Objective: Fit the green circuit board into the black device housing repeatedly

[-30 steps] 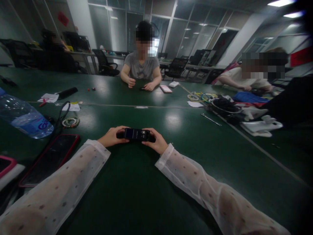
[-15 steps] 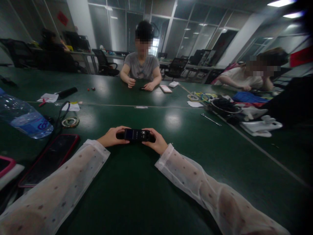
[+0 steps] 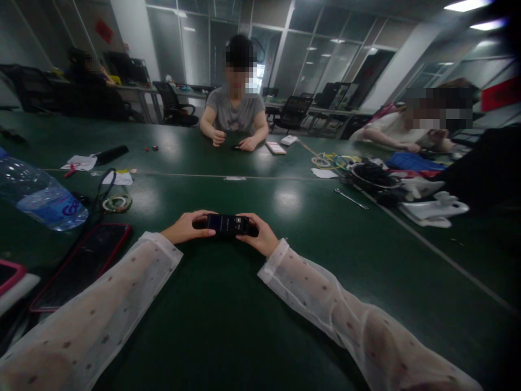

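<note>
Both my hands grip a small black rectangular device [image 3: 226, 224] at the middle of the green table [image 3: 228, 304]. Its upward face carries a dark screen-like panel on the left and small white markings on the right, too small to read. My left hand [image 3: 188, 226] pinches the left end between thumb and fingers. At the opposite end, my right hand [image 3: 260, 234] holds it the same way, fingers behind and thumb in front. Sheer white dotted sleeves cover both forearms. The device's underside is hidden.
Left of my arm are a phone with a red edge [image 3: 83, 266], a water bottle [image 3: 49, 201] and a bracelet-like ring [image 3: 117, 203]. A wrench [image 3: 350, 199] lies to the right, before cables and a white plastic piece [image 3: 433, 209]. People sit across the table.
My hands and the black device stay in place. The person at the far right has shifted their head and raised hand slightly.
</note>
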### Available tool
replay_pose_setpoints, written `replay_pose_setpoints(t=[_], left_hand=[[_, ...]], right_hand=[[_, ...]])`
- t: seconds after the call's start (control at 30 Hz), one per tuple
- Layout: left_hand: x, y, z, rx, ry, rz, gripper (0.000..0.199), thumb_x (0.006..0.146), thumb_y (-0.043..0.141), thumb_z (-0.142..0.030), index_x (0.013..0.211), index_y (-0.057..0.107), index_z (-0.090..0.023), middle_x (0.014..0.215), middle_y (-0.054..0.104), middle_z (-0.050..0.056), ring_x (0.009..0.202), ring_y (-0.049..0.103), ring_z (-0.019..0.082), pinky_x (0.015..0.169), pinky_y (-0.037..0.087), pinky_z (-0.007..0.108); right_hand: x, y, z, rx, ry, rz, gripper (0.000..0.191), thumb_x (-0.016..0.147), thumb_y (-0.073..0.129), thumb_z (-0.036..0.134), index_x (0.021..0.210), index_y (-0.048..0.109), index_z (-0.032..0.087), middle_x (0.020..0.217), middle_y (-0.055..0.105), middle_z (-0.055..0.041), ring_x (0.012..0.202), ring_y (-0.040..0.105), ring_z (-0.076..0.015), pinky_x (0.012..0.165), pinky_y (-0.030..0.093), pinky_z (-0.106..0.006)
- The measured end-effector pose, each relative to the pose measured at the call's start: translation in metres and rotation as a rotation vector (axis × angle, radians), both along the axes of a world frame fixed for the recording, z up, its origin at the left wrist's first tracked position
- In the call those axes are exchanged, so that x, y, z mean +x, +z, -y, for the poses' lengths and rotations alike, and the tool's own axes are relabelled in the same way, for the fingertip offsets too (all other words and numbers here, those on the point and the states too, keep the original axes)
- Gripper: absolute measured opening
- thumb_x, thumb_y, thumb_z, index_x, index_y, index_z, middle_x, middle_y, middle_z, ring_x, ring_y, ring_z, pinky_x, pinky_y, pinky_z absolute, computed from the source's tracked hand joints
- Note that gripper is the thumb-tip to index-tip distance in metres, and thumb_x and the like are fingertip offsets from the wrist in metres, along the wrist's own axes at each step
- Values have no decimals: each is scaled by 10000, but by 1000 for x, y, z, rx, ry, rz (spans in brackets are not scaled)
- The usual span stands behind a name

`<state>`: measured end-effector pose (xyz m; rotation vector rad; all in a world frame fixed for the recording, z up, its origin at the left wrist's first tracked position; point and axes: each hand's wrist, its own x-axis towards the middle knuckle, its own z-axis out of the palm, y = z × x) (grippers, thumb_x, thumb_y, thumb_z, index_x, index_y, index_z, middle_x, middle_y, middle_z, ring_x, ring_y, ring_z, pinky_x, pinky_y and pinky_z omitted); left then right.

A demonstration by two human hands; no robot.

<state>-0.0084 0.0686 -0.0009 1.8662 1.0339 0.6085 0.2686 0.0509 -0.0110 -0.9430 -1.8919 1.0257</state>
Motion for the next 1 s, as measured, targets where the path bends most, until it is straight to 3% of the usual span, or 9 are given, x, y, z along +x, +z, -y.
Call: replay_pose_setpoints(t=[0.2, 0.6, 1.0], left_hand=[[2, -1, 1, 12, -7, 57, 567, 755, 726, -342, 1271, 517, -236, 1296, 575, 72, 1214, 528, 243, 1056, 354, 452], [0, -1, 1, 22, 17, -1, 668, 717, 750, -355, 1321, 475, -273, 1363, 521, 86, 1260, 484, 275, 1054, 344, 500], [1, -1, 2, 79, 10, -19, 655, 695, 763, -333, 1294, 505, -267, 1335, 545, 90, 1249, 496, 278, 1046, 346, 512]], right_hand=[[-2, 2, 1, -12, 15, -49, 514, 716, 735, 145, 1172, 517, 240, 1105, 629, -35, 1054, 614, -208, 989, 445, -454], [-2, 5, 2, -10, -5, -24, 511, 710, 737, 157, 1167, 522, 234, 1118, 630, -44, 1066, 609, -220, 993, 435, -474], [1, -4, -2, -22, -61, 89, 536, 710, 743, 199, 1195, 525, 261, 1166, 592, -48, 1114, 579, -234, 1012, 412, -514]])
